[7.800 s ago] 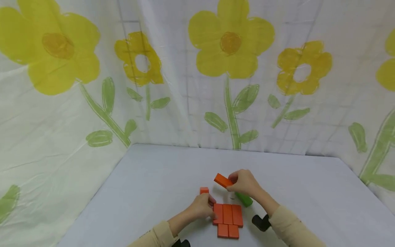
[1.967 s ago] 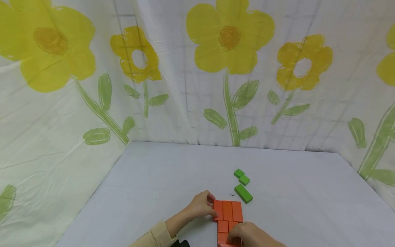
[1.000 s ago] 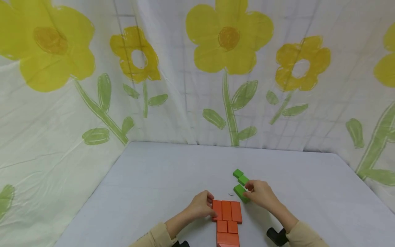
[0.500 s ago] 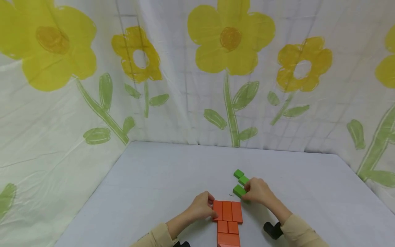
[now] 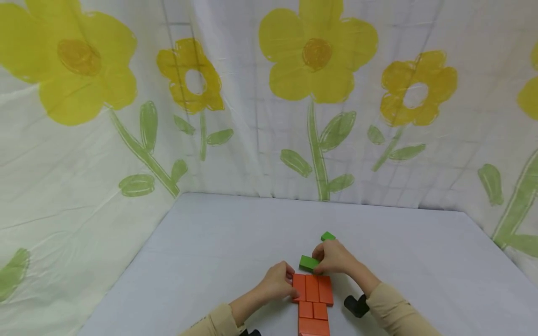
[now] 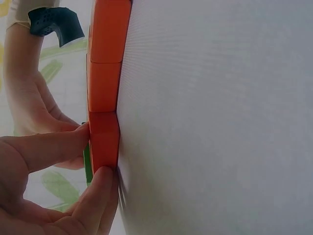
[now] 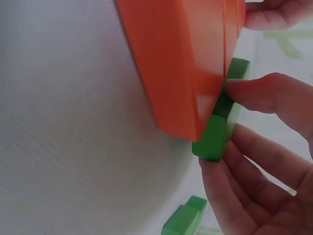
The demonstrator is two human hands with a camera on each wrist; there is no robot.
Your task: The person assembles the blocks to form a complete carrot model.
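Observation:
Orange blocks lie flat and joined on the table: a row of three upright ones, two small ones below, and a wide orange block (image 5: 314, 325) nearest me. My left hand (image 5: 275, 282) pinches the left upright orange block (image 5: 299, 285) between thumb and fingers; the left wrist view shows the fingertips on that orange block (image 6: 104, 139). Just beyond the row, my right hand (image 5: 336, 258) pinches a longer green block (image 5: 308, 263), turned nearly crosswise. In the right wrist view this green block (image 7: 211, 139) sits close to the orange row's far edge.
Behind the right hand a small green block (image 5: 328, 236) rests on the white table (image 5: 227, 233). The right wrist view shows small green blocks (image 7: 182, 220) together there. A white curtain (image 5: 235, 154) with painted flowers hangs along the table's back edge.
My right hand has taken the longer green block from the table and carried it left to the far edge of the orange row, turning it. My left hand keeps its place.

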